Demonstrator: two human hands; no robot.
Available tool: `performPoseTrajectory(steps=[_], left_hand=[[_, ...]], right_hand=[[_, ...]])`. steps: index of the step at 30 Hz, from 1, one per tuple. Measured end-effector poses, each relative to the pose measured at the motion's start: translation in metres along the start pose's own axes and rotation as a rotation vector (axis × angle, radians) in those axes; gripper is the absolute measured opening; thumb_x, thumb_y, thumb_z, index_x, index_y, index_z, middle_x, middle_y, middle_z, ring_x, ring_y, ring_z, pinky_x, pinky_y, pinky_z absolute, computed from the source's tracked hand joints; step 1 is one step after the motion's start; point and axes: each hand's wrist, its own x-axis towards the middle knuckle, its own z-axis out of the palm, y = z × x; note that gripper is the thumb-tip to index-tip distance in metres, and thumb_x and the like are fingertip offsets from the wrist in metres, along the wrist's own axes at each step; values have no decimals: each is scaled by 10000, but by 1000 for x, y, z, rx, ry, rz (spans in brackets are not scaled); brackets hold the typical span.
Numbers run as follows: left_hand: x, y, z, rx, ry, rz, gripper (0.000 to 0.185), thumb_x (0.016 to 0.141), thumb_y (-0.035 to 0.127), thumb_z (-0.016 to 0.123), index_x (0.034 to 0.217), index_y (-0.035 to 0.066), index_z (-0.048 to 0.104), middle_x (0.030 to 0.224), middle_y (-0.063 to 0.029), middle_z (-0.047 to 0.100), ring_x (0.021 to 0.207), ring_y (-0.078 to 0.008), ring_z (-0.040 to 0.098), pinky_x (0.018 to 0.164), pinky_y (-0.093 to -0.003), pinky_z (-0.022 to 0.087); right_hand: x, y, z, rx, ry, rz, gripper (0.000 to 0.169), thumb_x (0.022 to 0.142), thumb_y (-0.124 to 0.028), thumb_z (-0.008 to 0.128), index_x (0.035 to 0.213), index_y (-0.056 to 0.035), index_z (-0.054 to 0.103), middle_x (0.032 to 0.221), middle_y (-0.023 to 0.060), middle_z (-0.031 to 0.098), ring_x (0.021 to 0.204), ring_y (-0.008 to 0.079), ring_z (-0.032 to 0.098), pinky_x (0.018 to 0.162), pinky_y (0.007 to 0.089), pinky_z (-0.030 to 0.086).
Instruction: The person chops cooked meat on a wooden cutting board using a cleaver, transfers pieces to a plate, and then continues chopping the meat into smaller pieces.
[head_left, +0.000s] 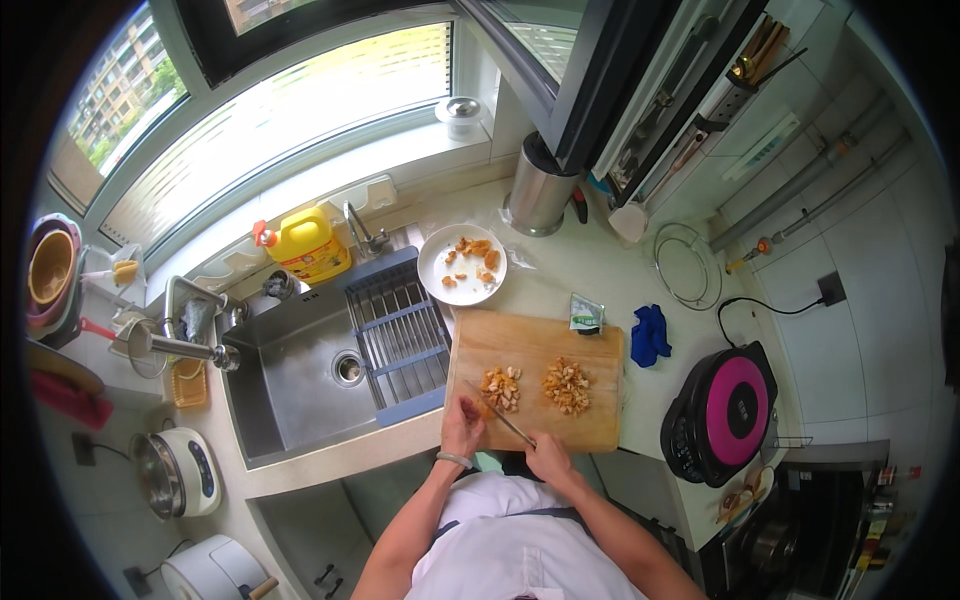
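My right hand (550, 456) grips the handle of a kitchen knife (501, 418) over the front left of a wooden cutting board (536, 330). Beside the blade, my left hand (463, 426) rests at the board's left edge with its fingers bent; whether a piece is under the fingertips cannot be told. A smaller pile of diced cooked meat (500, 388) lies just beyond the blade, and a larger diced pile (567, 386) sits to its right. Behind the board, a white plate (463, 289) bears several larger orange-brown pieces. A small foil packet (586, 313) lies on the board's back right edge.
Left of the board is a steel sink (300, 405) with a drying rack (397, 337). A yellow jug (309, 244) stands behind it. A blue cloth (650, 336) and a black-and-pink electric appliance (724, 412) are to the right. A steel canister (541, 187) stands at the back.
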Motion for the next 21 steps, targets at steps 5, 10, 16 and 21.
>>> performPoseTrajectory(steps=[5,10,16,21], left_hand=[[0,-14,3,-4,3,-1,323,707,-60,625,971,30,464,764,-70,552,689,-185,573,655,-296,493],[1,-12,6,9,-5,22,332,693,-45,641,963,34,465,770,-75,567,689,-199,588,650,-308,495],[4,0,2,152,-34,8,398,675,-12,676,1020,33,483,823,-86,560,729,-227,585,682,-327,498],[13,6,-2,403,34,317,583,650,32,714,1192,9,501,1026,-146,505,883,-270,562,768,-345,504]], right_hand=[[-2,-6,1,-82,-34,55,203,843,-121,557,980,-21,669,880,268,651,887,460,614,773,509,498],[12,-13,2,-152,-76,114,216,836,-130,540,979,-26,665,903,275,649,897,461,615,785,510,499],[22,-18,6,-89,-42,42,228,830,-146,552,983,-23,667,876,280,648,888,428,634,781,496,500],[20,-8,-4,48,115,157,223,821,-197,599,919,-14,681,856,267,654,868,425,639,753,480,498]])
